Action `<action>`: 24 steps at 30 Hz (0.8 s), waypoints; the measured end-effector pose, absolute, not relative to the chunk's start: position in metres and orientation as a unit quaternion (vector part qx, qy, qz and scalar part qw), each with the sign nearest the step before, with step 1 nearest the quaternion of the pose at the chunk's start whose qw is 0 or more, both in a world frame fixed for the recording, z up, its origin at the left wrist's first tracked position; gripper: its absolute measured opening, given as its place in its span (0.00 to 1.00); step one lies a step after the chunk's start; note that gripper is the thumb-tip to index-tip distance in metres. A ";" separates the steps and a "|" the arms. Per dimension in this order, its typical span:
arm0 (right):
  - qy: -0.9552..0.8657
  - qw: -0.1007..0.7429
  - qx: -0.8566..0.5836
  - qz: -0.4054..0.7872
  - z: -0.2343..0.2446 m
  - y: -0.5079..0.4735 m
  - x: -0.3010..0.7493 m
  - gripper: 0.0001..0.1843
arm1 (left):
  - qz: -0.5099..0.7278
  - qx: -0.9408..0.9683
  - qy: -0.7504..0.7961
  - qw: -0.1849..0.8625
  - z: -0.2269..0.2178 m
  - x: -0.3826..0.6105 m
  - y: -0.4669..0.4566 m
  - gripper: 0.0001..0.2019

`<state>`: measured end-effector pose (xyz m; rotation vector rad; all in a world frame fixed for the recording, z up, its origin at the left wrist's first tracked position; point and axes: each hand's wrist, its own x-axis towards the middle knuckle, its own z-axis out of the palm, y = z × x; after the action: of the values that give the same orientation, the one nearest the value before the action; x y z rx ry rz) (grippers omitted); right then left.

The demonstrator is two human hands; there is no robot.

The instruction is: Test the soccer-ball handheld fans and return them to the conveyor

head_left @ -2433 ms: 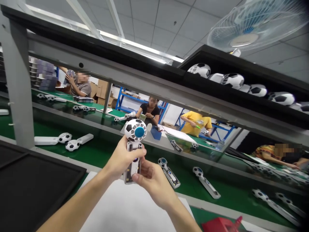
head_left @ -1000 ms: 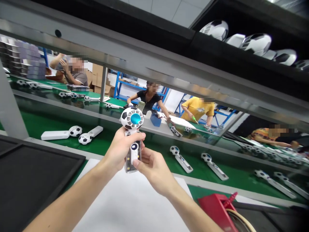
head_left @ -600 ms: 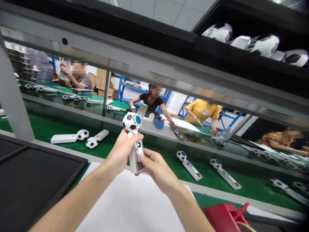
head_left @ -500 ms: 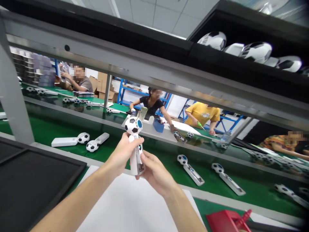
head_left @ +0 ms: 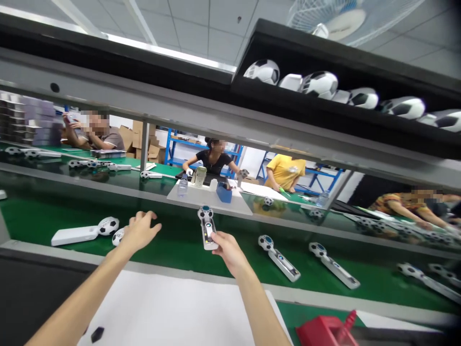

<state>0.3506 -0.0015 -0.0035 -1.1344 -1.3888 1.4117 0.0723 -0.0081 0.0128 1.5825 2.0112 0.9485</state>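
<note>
My right hand (head_left: 228, 250) grips the lower end of a white handheld device with a football-patterned head (head_left: 208, 230), above the green belt. Its handle is uncovered on the face toward me, baring a metallic inside and a small round part. My left hand (head_left: 141, 231) is over the belt at the left, fingers apart and nothing in them. Partly hidden behind it is a second football-headed device (head_left: 118, 236); whether they touch I cannot tell. Beside that lies another one with a closed white handle (head_left: 77, 234).
Two open-handled devices (head_left: 284, 264) (head_left: 338, 271) lie right on the belt (head_left: 165, 254). White paper (head_left: 173, 307) covers the table before me, near a red box (head_left: 320, 331). Overhead, a black shelf (head_left: 216, 86) holds football-patterned pieces. Several co-workers (head_left: 214, 158) sit across.
My left hand has let go of the device and moved left over the belt. My right hand keeps hold of it, now lower and farther out. The view has shifted.
</note>
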 end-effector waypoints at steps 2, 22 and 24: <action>-0.568 0.386 -0.530 0.497 -0.016 0.010 0.365 0.13 | 0.280 0.541 0.779 0.148 -0.007 0.059 -0.001 0.23; -0.786 0.337 -0.419 0.305 0.018 -0.043 0.319 0.29 | 0.360 0.637 0.567 0.377 0.068 0.086 -0.054 0.26; -0.765 0.353 -0.412 0.349 0.019 -0.048 0.314 0.16 | 0.439 0.611 0.487 0.443 0.069 0.085 -0.054 0.34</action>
<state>0.3143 -0.0481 0.0185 -1.0646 -1.9777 0.9021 0.0852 -0.0545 0.0686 1.5156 1.2093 1.0896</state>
